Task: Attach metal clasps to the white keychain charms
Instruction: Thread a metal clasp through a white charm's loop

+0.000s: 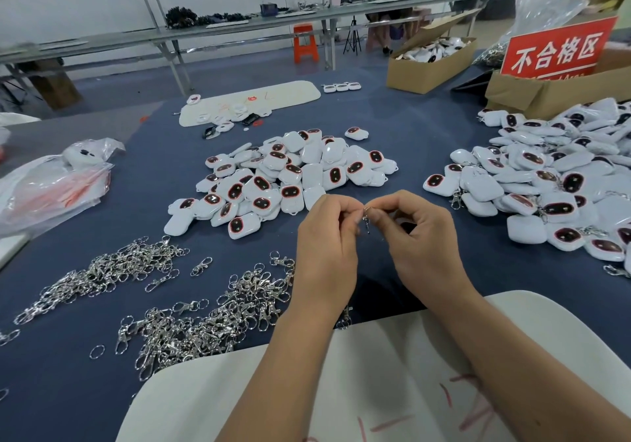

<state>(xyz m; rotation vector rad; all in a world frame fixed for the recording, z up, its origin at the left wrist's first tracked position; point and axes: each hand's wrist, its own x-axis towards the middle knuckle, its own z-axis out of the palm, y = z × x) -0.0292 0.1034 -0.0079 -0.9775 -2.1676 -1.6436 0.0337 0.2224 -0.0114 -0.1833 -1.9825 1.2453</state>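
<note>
metal clasp (366, 218) pinched between left hand (326, 233) and right hand (418, 236), raised above worktop (478, 264) | charm pile (283, 178) lies beyond, loose clasps (191, 311) near left

White charms (290, 175) with red-rimmed dark ovals; silver clasps (205, 318); navy cloth (444, 127).

White "不合格区" on the red sign (558, 52).

Blue-covered worktop (426, 127): clasp heaps (191, 315) near front-left, charm pile (283, 175) centre, bigger pile (553, 175) right edge, cardboard boxes (426, 65) far right, plastic bags (54, 182) left, possibly foam white board (290, 94) far side.
</note>
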